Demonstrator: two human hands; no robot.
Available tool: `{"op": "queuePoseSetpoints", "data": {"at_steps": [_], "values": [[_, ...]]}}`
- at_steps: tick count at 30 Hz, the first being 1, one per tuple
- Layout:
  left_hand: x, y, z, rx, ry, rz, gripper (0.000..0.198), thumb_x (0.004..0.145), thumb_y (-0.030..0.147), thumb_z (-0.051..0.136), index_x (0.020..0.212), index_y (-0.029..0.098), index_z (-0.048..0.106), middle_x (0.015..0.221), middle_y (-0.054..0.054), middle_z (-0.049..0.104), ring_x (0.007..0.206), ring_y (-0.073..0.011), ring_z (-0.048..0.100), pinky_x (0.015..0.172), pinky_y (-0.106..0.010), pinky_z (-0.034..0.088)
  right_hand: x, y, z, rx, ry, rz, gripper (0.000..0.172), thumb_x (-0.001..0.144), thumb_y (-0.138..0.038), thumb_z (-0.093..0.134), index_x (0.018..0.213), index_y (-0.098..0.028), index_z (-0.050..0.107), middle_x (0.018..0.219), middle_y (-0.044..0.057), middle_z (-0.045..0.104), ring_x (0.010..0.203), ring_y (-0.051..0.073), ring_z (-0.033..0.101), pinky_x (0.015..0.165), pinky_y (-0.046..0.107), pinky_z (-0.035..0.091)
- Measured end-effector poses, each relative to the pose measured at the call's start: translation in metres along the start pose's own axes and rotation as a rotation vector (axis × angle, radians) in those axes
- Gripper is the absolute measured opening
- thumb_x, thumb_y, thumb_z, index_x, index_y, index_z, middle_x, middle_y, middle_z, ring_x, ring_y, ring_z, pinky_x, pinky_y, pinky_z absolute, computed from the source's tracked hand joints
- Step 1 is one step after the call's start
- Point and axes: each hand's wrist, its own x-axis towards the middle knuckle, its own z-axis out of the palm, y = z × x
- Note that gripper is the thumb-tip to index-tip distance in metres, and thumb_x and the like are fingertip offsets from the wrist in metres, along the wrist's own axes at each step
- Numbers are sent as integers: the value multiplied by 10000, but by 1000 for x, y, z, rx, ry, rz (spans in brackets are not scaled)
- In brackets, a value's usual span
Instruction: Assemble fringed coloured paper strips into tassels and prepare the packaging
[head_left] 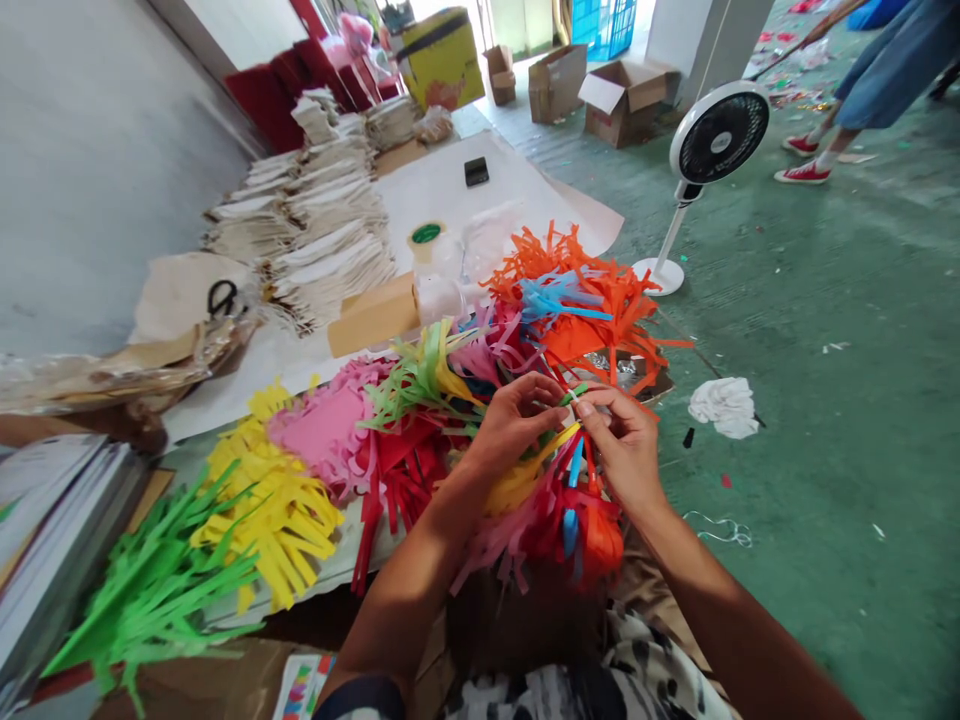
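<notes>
My left hand (516, 418) and my right hand (621, 435) meet over my lap, fingers pinched on a green strip (576, 393) that looks like a twisted tissue-paper tassel top. A small white piece crosses the strip between the fingertips; its kind is too small to tell. Below the hands hangs a bunch of fringed tassels (559, 520) in yellow, pink, red, blue and orange. To the left lie piles of fringed paper: red (405, 455), pink (330, 425), yellow (274, 500) and green (165, 580). Beyond the hands rests an orange fringed pile (592, 300) with light-blue strips (562, 297) on it.
Stacked pale bundles (322, 230) line the table's left. Black-handled scissors (223, 298), a tape roll (426, 235) and a dark phone-like object (476, 172) lie there too. A white fan (720, 140) stands at right; cardboard boxes (626, 100) and a person's legs (862, 110) are farther back.
</notes>
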Motion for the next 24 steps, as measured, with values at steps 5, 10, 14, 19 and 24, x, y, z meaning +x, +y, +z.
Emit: {"op": "queuePoseSetpoints", "data": {"at_steps": [5,10,14,19,24], "values": [[1,-1,0,-19,-39,3,394,791,462,853,974,203,620,915,15,602,691,-91,569,453,-147,425,0,0,0,-10,-10,29,208,937,-473,722,904,-267,731,895,25,696,745,185,593,630,297,449],[3,5,-6,-56,-183,-102,450,762,511,876,915,186,604,819,30,578,641,-80,522,524,-176,442,1,4,-2,-4,-51,20,223,954,-483,705,925,-262,724,1035,40,721,824,193,627,684,302,486],[5,7,-10,10,-231,-135,462,813,587,814,915,171,640,831,15,584,684,-91,536,575,-191,427,0,8,-3,4,-66,37,263,953,-510,702,920,-249,715,1123,49,721,772,171,613,677,297,497],[6,5,-6,40,-180,-6,417,882,556,761,880,155,647,810,12,590,715,-90,519,653,-209,425,0,5,-2,29,-54,55,233,954,-482,709,914,-252,711,1042,35,722,738,165,612,659,297,490],[4,9,-6,-72,-85,-74,405,895,575,736,928,191,614,810,18,624,727,-115,583,665,-225,503,1,-1,0,-27,-39,-51,191,965,-422,706,886,-251,736,1170,70,739,1091,250,686,922,388,528]]}}
